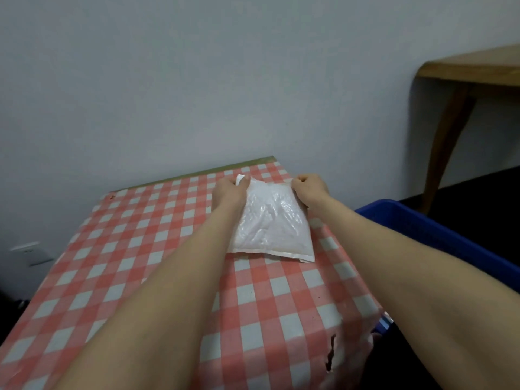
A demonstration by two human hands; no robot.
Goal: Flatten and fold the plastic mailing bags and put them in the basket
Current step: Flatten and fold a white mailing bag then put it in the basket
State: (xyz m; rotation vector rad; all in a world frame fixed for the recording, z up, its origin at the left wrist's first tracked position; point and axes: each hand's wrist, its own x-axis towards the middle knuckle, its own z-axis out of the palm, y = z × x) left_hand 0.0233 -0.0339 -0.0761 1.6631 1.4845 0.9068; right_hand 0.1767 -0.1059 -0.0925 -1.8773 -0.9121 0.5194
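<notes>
A pale wall (168, 80) fills the view beyond both hands. Under the hands and forearms spreads a table covered by a red-and-white checked cloth (126, 263), which has a ragged tear (332, 353) near its edge, below the right forearm. To the right of the right forearm, beside the table edge, sits the blue basket (439, 235) (only its rim and part of one wall show). Farther out past the right hand stands a wooden table (464, 80) with a slanted leg.

Between the two hands lies the white plastic mailing bag (270, 223), crinkled and glossy, resting flat on the cloth with its near edge pointing back between the forearms. The left hand (229, 192) pinches the bag's far left corner, thumb on top and fingers curled. The right hand (309, 190) grips the far right corner, its fingers curled in tight.

Well to the left of the left arm, low on the wall, is a small white socket (31, 253).
</notes>
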